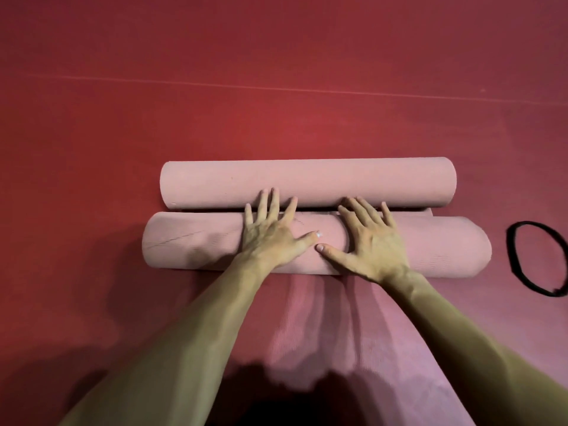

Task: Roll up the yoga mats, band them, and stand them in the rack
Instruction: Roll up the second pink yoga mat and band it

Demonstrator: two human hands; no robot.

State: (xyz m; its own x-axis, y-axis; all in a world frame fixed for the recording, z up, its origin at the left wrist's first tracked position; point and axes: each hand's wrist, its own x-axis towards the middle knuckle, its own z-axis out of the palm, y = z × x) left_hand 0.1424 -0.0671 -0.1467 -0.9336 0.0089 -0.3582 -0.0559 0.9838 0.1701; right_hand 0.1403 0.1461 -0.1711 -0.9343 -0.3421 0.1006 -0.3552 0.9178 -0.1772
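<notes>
Hands press flat on a half-rolled pink yoga mat lying crosswise on a dark red floor (pixel 276 103). The left hand (pixel 270 238) lies palm down on top of the near roll (pixel 190 241), just left of its middle. Its fingers are straight and spread, curling round nothing, and their tips reach past the roll's far edge to the side of the far roll (pixel 307 179). The right hand (pixel 372 244) lies the same way just right of the middle, fingers splayed and straight, their tips at the dark seam between the two rolls. The two thumbs point toward each other, close but apart.

From under the near roll the flat stretch of mat (pixel 322 318) runs toward the person, between the forearms, with faint ripples in it. The far roll is fully wound and lies parallel to the near one, touching or almost touching it along its length; it is a little shorter in view and sits slightly to the left at its right end.

A black band (pixel 544 291) lies in an open loop on the floor to the right, apart from the near roll's right end.
</notes>
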